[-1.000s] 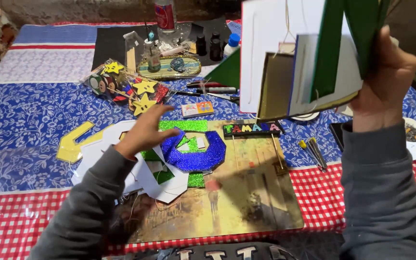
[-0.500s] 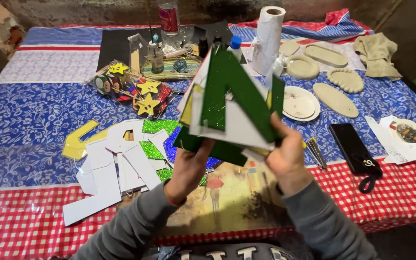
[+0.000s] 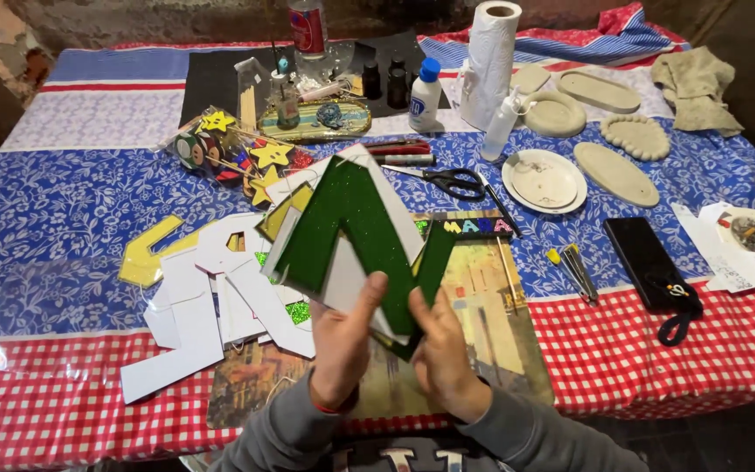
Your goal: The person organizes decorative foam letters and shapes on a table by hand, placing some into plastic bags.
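Yellow letter (image 3: pixel 146 253): flat on the counter (image 3: pixel 45 218), far left; apart from both hands.
White cut-outs (image 3: pixel 194 315): loose heap beside it, overlapping; a sleeve brushing past could likely scatter them.
Left hand (image 3: pixel 342 345): grip closed on the lower edge of the green letter (image 3: pixel 351 227), thumb across its face; the piece is held above the counter, tilted, with white and yellow card sheets stacked behind it.
Right hand (image 3: pixel 443 358): grip closed on the same letter's lower right edge, just beside the left hand; both pinch one end only, so the fanned sheets behind may slip out; glitter could probably rub off under the thumbs.
Scissors (image 3: pixel 452 182): beyond the letter, blades partly apart; a hazard to a reaching hand.
Glue bottle (image 3: pixel 500 129): upright near the plate (image 3: pixel 543 181); easily tipped.
Phone (image 3: pixel 644 253): right, near the counter's red-checked part.
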